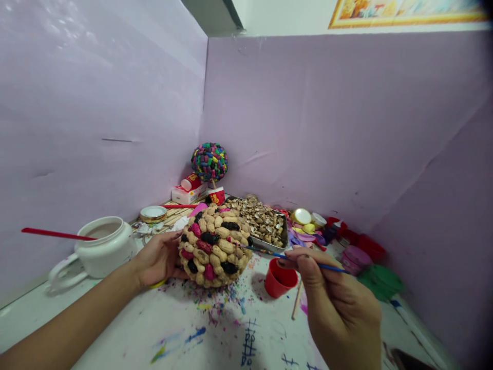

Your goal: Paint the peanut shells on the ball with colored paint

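A ball covered in peanuts (221, 254) is in the middle, most of its shells plain tan and several coloured black, magenta or dark red. My left hand (164, 259) grips its left side, the fingertips partly hidden behind it. In my right hand (333, 293) a thin blue paintbrush (285, 256) is pinched between thumb and fingers. The brush tip meets the upper right face of the ball, near a small red patch. Just below the brush stands a red cup (281, 279), its contents hard to make out.
At left stands a white mug (103, 246) with a red stick in it. Behind the ball lies a metal tray of shells (265, 221). A multicoloured ball (210, 162) stands in the back corner. Paint pots and lids (356, 257) crowd the right side. Paint specks mark the white tabletop (185, 318).
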`<state>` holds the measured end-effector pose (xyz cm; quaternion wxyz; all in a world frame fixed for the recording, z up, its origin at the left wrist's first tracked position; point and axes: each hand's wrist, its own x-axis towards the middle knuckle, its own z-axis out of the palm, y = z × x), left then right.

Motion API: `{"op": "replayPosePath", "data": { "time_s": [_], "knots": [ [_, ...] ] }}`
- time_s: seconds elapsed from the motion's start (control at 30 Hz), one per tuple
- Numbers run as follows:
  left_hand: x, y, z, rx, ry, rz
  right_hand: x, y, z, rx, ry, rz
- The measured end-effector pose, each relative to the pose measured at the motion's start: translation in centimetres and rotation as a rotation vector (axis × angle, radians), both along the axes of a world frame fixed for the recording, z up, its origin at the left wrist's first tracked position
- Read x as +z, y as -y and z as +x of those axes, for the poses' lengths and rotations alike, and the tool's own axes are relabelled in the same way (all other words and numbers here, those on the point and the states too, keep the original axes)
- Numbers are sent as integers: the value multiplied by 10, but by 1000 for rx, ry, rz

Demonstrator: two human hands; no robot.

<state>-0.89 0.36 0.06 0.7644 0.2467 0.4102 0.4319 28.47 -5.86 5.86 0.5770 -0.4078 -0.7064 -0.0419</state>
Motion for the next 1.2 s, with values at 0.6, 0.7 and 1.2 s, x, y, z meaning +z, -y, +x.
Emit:
{"op": "replayPosePath", "data": {
  "time_s": [0.6,0.7,1.2],
  "knots": [
    [1,0,1,-4,-12,1,2,3,0,-33,-89,-30],
    [1,0,1,13,-8,-1,2,3,-3,-2,-45,-19],
    [-3,-1,-1,-9,0,14,3,4,-3,-10,36,39]
  ]
}}
